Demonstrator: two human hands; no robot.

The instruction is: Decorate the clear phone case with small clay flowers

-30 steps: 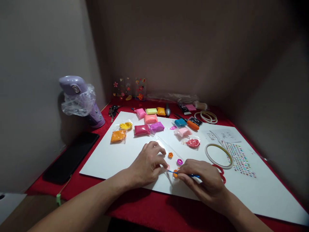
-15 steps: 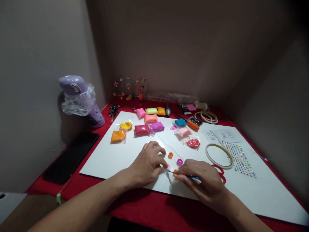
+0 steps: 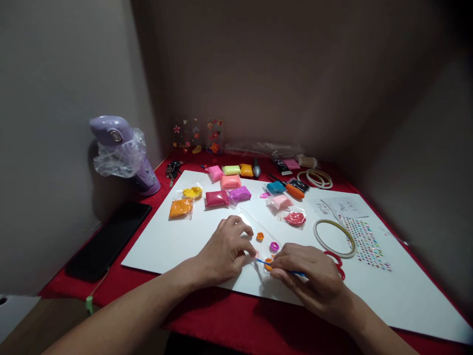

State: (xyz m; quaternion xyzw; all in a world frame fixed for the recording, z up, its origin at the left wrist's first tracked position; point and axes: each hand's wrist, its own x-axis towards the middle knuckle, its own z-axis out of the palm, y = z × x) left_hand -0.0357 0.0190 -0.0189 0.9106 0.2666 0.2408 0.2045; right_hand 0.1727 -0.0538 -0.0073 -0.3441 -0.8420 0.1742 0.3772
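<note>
My right hand [image 3: 310, 276] is closed around a thin blue tool [image 3: 264, 262], whose tip points left at a small pale pink piece [image 3: 256, 254]. My left hand [image 3: 231, 249] rests over the clear case [image 3: 247, 216], its fingers curved and apart, the fingertips by the pink piece. Whether they touch it is hard to tell. On the case sit a small orange flower [image 3: 260, 236] and a purple flower [image 3: 274, 246]. Another orange flower [image 3: 268, 265] lies under the blue tool, beside my right fingertips.
Clay packets [image 3: 217, 198] lie behind my hands on the white board [image 3: 177, 246]. To the right are red-handled scissors [image 3: 340, 271], a tape roll [image 3: 318, 241] and a gem sheet [image 3: 367, 241]. At left stand a purple bottle [image 3: 148, 177] and a black phone [image 3: 111, 241].
The tip of the blue tool has shifted very slightly up. Both hands keep nearly the same pose, and the whole view has moved a little.
</note>
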